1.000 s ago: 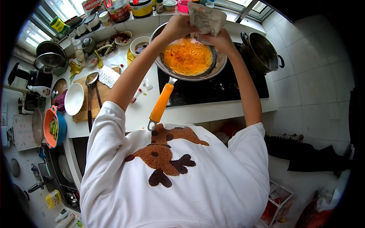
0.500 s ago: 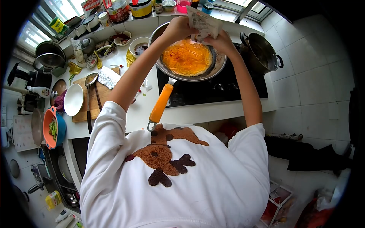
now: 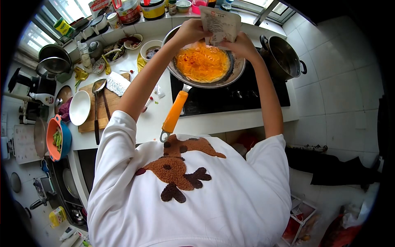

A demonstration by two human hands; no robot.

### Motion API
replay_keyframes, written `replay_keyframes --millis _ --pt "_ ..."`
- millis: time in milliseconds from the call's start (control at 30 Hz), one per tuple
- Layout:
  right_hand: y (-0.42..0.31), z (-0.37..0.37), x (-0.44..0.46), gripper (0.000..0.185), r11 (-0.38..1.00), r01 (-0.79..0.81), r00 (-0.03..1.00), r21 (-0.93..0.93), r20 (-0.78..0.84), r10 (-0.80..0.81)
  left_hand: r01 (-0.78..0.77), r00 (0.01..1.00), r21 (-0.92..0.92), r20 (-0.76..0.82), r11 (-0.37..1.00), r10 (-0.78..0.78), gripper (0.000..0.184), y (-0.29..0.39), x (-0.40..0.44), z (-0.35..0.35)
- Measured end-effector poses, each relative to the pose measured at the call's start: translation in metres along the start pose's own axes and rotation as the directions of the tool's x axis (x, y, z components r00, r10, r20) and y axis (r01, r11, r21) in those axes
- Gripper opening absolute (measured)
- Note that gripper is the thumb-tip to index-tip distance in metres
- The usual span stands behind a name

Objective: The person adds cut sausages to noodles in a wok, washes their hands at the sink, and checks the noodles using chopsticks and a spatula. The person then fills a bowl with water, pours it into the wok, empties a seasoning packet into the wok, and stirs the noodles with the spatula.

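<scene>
A printed white-grey pouch (image 3: 221, 25) hangs above the far side of the frying pan (image 3: 239, 76). My left hand (image 3: 191, 32) grips its left edge, and my right hand (image 3: 242, 44) is closed on its lower right part. Orange-red soup with noodle-like strands (image 3: 202, 62) lies in the pan. The pan's orange handle (image 3: 174, 112) points toward my shirt. Whether anything is coming out of the pouch is hard to tell.
A dark pot (image 3: 284, 57) stands right of the pan by the black stove (image 3: 222, 101). On the left are a cutting board (image 3: 88, 127), a white bowl (image 3: 80, 108), a ladle (image 3: 98, 85), a cleaver (image 3: 117, 83) and a blue-orange basket (image 3: 65, 140). Jars line the back ledge.
The pouch has shifted slightly left and stands more upright, with its printed face turned more toward the camera. Both hands moved a little with it, still holding it.
</scene>
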State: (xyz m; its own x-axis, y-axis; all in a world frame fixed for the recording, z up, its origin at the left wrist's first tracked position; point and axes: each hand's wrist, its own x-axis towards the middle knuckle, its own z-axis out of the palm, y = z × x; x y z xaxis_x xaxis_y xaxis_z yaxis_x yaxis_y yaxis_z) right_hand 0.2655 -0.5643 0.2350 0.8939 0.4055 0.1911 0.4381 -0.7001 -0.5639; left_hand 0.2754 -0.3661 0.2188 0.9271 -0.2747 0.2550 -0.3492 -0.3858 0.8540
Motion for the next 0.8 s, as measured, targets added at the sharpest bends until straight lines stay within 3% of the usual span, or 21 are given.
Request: replay_keyframes --millis 267,333,400,533,633,700,800 --pt "-0.010 -0.013 -0.010 0.035 1.000 -0.017 1.000 -0.024 -0.014 0.017 0.032 0.999 -0.158 0.009 0.987 -0.031 0.030 -0.014 0.003 0.004" --pt "-0.003 -0.008 -0.009 0.035 0.997 0.054 0.997 0.054 -0.052 -0.051 0.031 1.000 -0.185 0.013 0.982 -0.029 0.030 -0.012 0.003 0.007" --pt "-0.001 0.000 -0.007 0.035 0.994 0.005 0.998 0.110 -0.056 0.001 0.071 0.994 -0.237 0.097 0.969 -0.050 0.032 -0.010 0.003 0.007" --pt "-0.004 0.006 -0.006 0.033 0.987 -0.071 0.995 0.145 -0.063 0.080 0.027 0.999 -0.226 0.033 0.974 -0.020 0.029 -0.011 0.004 0.012" --pt "0.002 0.013 -0.002 0.033 0.991 -0.026 0.997 0.134 -0.065 0.035 0.007 1.000 -0.219 0.019 0.976 -0.003 0.030 -0.010 0.003 0.010" --pt "0.000 0.013 -0.003 0.034 0.997 -0.002 0.997 0.081 -0.074 0.008 0.034 0.999 -0.075 -0.010 0.997 -0.035 0.031 -0.001 -0.001 0.008" --pt "-0.005 0.010 -0.005 0.036 0.999 0.002 0.998 0.046 -0.063 0.001 0.073 0.997 -0.050 -0.005 0.996 -0.073 0.032 -0.001 0.000 0.005"
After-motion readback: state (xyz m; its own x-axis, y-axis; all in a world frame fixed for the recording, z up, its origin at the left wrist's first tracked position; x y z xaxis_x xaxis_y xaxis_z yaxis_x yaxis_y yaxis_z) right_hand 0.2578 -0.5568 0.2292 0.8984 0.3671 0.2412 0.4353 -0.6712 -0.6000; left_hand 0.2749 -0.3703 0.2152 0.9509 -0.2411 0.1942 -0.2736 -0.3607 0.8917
